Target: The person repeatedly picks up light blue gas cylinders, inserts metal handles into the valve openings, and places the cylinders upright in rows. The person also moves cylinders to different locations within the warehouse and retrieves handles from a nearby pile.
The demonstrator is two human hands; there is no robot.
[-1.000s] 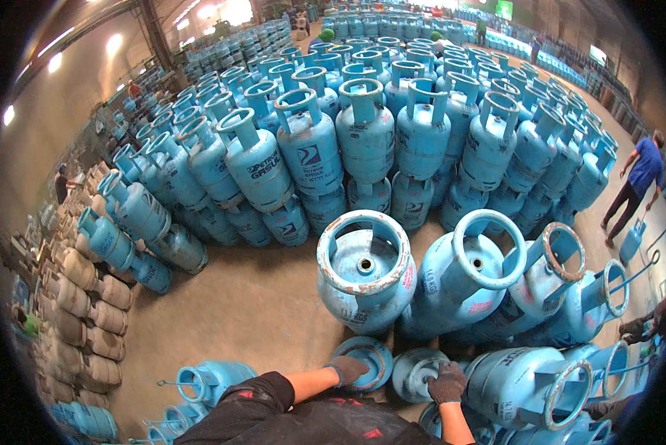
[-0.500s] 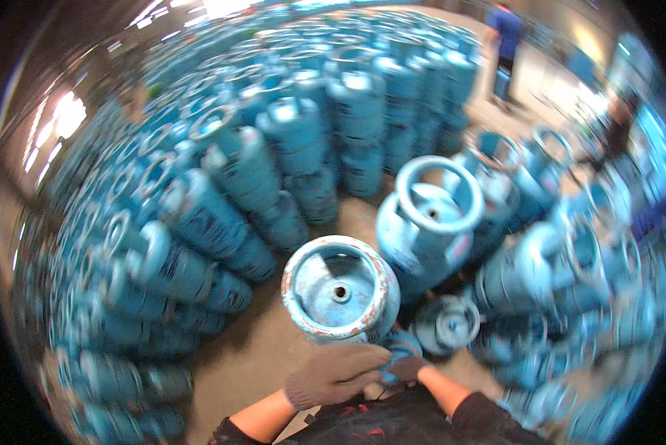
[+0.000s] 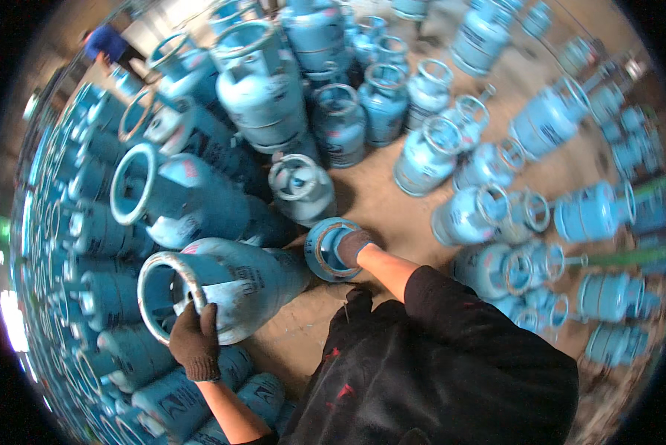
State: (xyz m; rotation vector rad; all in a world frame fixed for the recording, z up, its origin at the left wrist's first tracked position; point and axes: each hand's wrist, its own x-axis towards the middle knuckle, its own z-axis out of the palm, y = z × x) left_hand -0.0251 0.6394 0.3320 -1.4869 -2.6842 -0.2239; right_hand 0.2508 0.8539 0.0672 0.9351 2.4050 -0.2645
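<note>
My left hand point(image 3: 197, 345), in a dark brown knitted glove, is closed on the collar ring of a tall light-blue gas cylinder point(image 3: 248, 293). That ring has worn, rusty patches. Farther right, my right hand point(image 3: 354, 247), gloved too, reaches into the collar of a small blue gas cylinder point(image 3: 325, 261) with a rusty rim. Its fingers are bent over the collar and partly hidden inside it. The small cylinder stands close beside the tall one's lower end. Just beyond is a short, greyish-blue cylinder point(image 3: 301, 191) with a valve inside its collar.
Another tall cylinder point(image 3: 199, 196) stands left of the short one. Stacked cylinders point(image 3: 114, 300) crowd the left side. Small cylinders point(image 3: 426, 157) are scattered over the brown floor point(image 3: 381, 194) at right. A person in blue point(image 3: 110, 46) bends over a cylinder at far left.
The view has swung to the right. My hands, close together before, are now apart: the left on the tall cylinder's collar, the right at the small cylinder's.
</note>
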